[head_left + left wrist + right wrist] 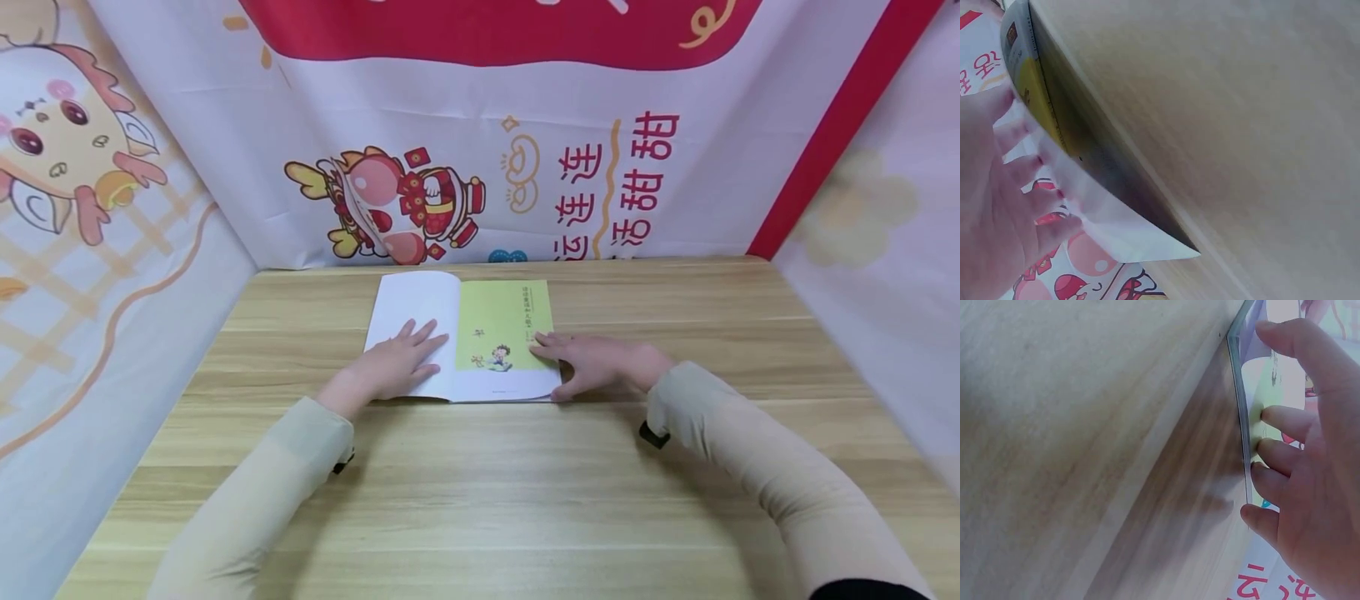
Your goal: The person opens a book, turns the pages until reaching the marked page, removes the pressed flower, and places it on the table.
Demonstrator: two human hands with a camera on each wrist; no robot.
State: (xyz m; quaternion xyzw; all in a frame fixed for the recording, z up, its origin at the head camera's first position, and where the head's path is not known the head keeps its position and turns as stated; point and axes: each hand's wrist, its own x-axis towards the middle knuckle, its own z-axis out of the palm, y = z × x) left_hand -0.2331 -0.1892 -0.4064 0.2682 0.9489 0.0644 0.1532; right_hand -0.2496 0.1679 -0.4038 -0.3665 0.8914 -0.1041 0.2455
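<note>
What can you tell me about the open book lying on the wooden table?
The thin paper book lies open and flat at the far middle of the light wooden table. Its left page is blank white; its right page is yellow-green with a small cartoon figure above a white band. The left hand rests flat on the white page; the right hand's fingers touch the right edge.

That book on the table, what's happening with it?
A person is holding a thin book open flat on a wooden table. The left hand lies with straight fingers on the white left-hand page. The right hand rests its fingers on the right-hand page, which is green with a small cartoon figure, and its thumb sits at the book's outer edge. Behind the table hangs a cloth backdrop with cartoon dragons and red writing.
</note>
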